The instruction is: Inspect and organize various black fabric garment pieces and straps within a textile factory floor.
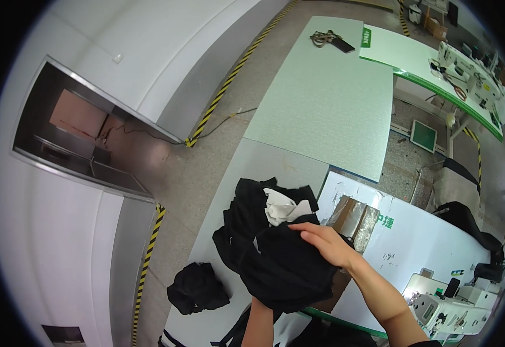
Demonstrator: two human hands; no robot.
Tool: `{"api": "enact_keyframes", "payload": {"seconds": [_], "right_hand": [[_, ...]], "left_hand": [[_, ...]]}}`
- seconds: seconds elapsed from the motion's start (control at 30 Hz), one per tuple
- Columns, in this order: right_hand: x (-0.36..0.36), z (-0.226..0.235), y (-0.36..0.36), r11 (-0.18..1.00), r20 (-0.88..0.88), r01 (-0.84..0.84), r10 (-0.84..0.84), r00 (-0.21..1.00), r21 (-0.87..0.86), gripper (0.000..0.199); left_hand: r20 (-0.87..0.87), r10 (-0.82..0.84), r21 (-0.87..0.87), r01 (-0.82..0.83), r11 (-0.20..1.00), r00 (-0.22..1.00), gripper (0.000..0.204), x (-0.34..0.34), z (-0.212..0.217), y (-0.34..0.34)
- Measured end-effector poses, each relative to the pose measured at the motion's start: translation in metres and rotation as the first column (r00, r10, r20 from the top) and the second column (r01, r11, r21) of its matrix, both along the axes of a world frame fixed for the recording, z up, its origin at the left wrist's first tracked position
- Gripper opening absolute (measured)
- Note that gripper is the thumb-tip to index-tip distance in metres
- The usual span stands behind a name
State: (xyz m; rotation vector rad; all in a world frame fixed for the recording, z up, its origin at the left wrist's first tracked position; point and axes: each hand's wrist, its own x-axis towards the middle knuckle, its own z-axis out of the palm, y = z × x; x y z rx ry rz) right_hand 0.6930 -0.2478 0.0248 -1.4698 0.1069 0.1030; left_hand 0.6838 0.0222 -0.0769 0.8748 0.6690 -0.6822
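A bundle of black cloth pieces (287, 266) lies in front of me at the near end of the table, with a crumpled white cloth (284, 207) on its far part. My right hand (326, 242) rests over the bundle's right side, fingers stretched out along the black fabric. From below, my left forearm (259, 324) reaches up under the near edge of the bundle. The fabric covers my left hand, so its fingers are hidden. A smaller wad of black cloth (198, 288) sits apart on the table to the left.
Right of the bundle, a brown taped box (352, 218) rests on a white sewing table (420, 248). A sewing machine (452, 312) stands near right; another (475, 75) is far right with scissors (458, 89). A phone (342, 45) and coiled strap (322, 39) lie on the far tabletop.
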Motion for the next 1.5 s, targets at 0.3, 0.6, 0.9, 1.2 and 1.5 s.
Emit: {"api": "enact_keyframes", "payload": {"seconds": [0.3,0.6,0.9,1.2,1.5], "right_hand": [[-0.044,0.049,0.012,0.882,0.127,0.121,-0.070,0.989,-0.455,0.059],[-0.061,0.048,0.032,0.563,0.179,0.254,-0.186,0.966,-0.787,0.081],[-0.061,0.003,0.023,0.593,0.112,0.227,-0.225,0.968,-0.773,0.075],[-0.067,-0.008,0.058,0.490,0.193,0.228,-0.122,0.974,-0.841,0.060],[-0.046,-0.030,0.016,0.701,0.061,0.184,-0.198,0.978,-0.689,0.028]], "left_hand": [[0.027,0.006,-0.115,-0.002,0.993,1.000,0.060,-0.003,-0.012,-0.024],[0.053,-0.029,-0.254,0.042,0.966,0.998,0.061,0.019,-0.016,-0.066],[0.105,-0.088,-0.312,0.117,0.943,0.991,0.062,-0.007,-0.026,-0.059],[0.383,-0.321,0.690,-0.037,0.723,0.866,0.108,-0.028,0.032,-0.057],[0.323,-0.480,0.710,0.127,0.693,0.816,0.091,-0.027,0.019,-0.040]]}}
